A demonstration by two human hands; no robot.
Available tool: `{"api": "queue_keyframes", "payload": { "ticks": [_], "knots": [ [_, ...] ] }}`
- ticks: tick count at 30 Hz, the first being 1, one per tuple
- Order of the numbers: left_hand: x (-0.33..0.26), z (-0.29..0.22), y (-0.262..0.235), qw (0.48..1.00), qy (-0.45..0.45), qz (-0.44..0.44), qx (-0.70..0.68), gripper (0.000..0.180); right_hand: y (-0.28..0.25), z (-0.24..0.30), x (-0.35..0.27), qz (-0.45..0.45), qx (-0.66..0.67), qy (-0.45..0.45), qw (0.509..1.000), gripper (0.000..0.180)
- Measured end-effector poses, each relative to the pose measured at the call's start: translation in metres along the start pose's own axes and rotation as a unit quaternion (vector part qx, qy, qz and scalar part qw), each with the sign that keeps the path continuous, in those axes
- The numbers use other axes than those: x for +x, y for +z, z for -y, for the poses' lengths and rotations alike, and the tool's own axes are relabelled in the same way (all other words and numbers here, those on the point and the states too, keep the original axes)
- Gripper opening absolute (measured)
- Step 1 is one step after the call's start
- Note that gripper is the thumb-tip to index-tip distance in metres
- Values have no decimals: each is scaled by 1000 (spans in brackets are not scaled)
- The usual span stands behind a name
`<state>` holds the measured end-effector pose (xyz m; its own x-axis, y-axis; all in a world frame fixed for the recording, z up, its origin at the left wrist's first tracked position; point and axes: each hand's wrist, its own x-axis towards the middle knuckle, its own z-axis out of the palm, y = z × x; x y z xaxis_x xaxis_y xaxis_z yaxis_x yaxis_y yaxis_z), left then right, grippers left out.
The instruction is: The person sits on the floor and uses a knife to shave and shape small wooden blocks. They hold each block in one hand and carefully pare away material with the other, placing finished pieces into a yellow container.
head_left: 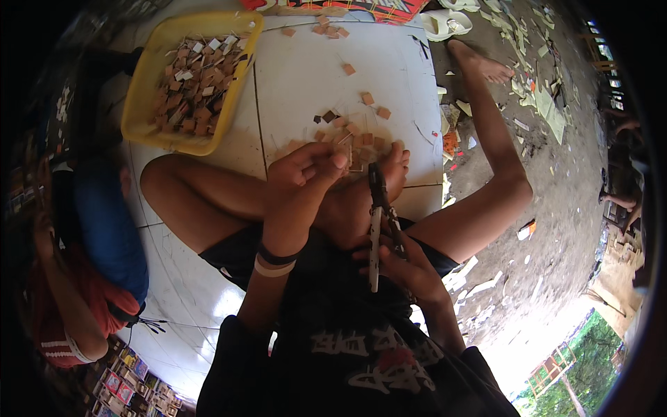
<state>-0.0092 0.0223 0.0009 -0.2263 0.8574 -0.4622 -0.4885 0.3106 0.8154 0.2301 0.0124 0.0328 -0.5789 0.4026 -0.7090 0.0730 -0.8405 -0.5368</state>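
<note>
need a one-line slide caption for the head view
Right hand gripping a pliers-like tool, left hand near loose brown squares, yellow tub of similar pieces to the left.

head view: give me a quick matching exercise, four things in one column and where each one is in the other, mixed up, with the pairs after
Column one
1. yellow bin
2. pliers-like tool
3. white sandals
4. dark wristband

Column two
a. near the top edge, right of centre
b. around the left wrist
c. upper left, with small squares in it
d. gripped by the right hand

Right pairs: 1-c, 2-d, 3-a, 4-b
</note>
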Motion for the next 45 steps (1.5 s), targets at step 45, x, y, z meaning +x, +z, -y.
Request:
{"api": "queue_keyframes", "payload": {
  "ticks": [45],
  "knots": [
    [-5, 39, -7, 985, 95, 116, 85, 24, -4, -35, 11, -237, -432, -142, 858, 29]
  ]
}}
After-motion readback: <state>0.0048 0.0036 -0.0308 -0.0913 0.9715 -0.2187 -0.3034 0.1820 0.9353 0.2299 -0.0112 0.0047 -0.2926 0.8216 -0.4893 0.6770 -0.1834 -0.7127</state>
